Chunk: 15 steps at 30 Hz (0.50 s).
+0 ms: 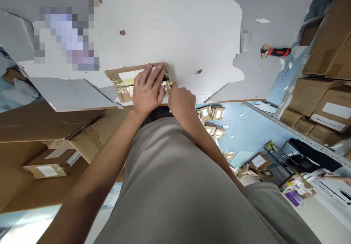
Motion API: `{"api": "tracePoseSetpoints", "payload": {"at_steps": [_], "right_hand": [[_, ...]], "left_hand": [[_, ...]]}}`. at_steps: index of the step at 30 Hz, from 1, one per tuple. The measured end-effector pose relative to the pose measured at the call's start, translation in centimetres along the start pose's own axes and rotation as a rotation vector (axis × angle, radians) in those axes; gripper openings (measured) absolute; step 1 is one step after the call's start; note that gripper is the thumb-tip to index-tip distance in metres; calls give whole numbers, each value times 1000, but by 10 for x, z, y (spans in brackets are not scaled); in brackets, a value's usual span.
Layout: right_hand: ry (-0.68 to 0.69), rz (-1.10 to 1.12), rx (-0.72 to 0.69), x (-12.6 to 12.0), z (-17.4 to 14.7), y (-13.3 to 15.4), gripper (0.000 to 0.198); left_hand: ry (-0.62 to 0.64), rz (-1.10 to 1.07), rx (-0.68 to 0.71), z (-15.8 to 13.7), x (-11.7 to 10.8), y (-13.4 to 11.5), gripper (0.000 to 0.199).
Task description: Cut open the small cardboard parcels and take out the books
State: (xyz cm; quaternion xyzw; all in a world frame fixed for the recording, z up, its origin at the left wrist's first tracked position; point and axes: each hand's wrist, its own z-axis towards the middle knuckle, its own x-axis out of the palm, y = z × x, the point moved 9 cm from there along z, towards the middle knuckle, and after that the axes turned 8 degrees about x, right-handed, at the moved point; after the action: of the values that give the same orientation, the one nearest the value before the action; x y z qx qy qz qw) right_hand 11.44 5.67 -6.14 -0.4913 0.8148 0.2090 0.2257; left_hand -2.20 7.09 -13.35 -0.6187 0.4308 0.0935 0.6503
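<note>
A flat cardboard box (126, 95) with a white label and shiny clear tape lies at the near edge of the white-covered table. My left hand (146, 90) rests on top of it, fingers stretched out and a little apart, pressing on the box. Against the box's right end, my right hand (182, 99) is closed with its index finger pointing along the edge. It grips what looks like a box cutter (170, 84); only a small yellow bit shows, the rest is hidden in the fist. A dark gap shows at the box's right end, beside my left fingertips.
On the table's right side lies a red-and-black handled tool (278, 52). A blurred patch (68, 39) covers something at the left. Torn scraps (199, 71) lie about. Below left stands a large open carton (16, 167) with a box inside. Shelved cartons (329, 101) line the right.
</note>
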Motion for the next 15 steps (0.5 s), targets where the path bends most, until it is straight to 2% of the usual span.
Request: {"api": "tracePoseSetpoints", "payload": {"at_steps": [5, 11, 15], "right_hand": [[33, -60, -4, -6, -6, 0, 34], [62, -71, -40, -6, -8, -4, 33], [71, -45, -70, 2, -11, -8, 34]], "left_hand": [[12, 14, 22, -1, 1, -1, 68], [52, 18, -31, 1, 3, 2, 79], [58, -38, -34, 2, 3, 1, 69]]}}
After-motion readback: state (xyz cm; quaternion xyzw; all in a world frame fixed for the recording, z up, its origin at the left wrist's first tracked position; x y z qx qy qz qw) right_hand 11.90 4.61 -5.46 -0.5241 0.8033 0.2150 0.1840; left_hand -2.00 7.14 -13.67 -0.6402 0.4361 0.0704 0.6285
